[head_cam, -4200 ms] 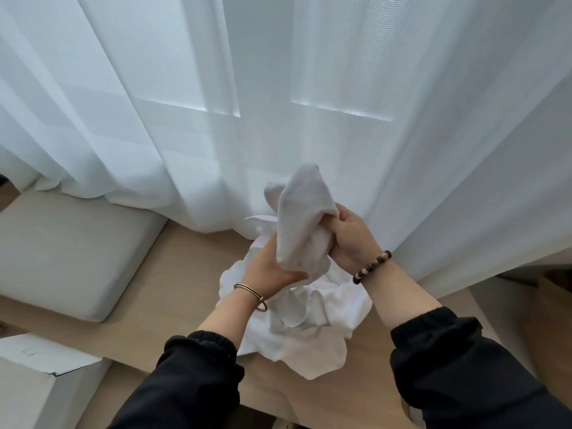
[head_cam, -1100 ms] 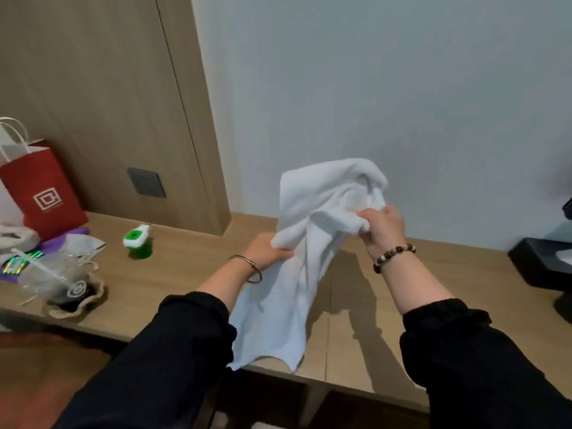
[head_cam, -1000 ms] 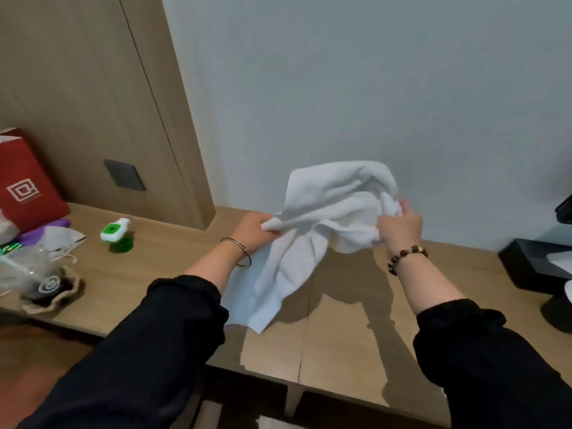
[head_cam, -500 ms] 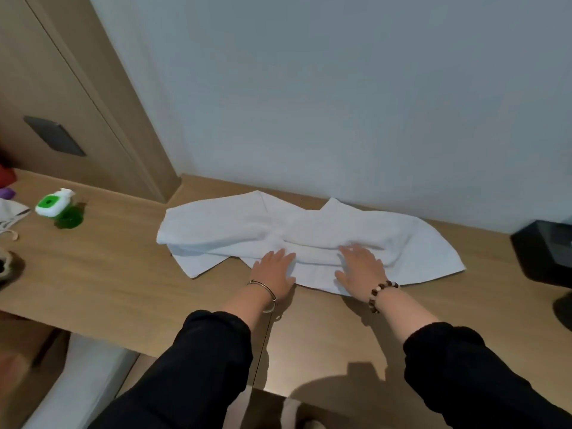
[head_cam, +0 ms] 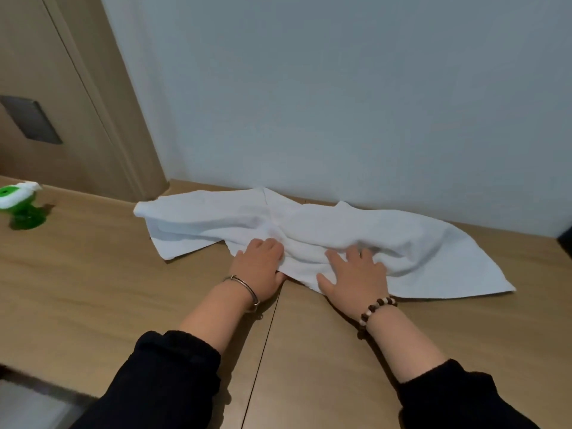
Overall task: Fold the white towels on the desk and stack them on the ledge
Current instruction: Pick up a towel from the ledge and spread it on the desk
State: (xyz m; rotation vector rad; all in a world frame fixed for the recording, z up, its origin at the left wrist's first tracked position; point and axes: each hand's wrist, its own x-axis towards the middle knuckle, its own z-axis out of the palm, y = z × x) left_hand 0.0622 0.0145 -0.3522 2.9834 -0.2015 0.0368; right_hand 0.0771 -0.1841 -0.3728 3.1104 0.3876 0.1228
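Your right hand [head_cam: 356,274] lay flat, fingers spread, on the rumpled towel [head_cam: 402,243] on the counter [head_cam: 93,289]; left hand [head_cam: 258,267] touched its edge, couldn't tell if gripping.

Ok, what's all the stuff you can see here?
towel: one, white, rumpled on the desk against the wall
desk: one, light wood, across the lower half
bottle: one, green, desk's far left
wall plate: one, dark grey, wood panel at left
bangle: one, silver, left wrist
beads: one string, brown and white, right wrist
sleeves: two, black, bottom
left hand: one, on the towel's near edge
right hand: one, flat on towel, fingers spread
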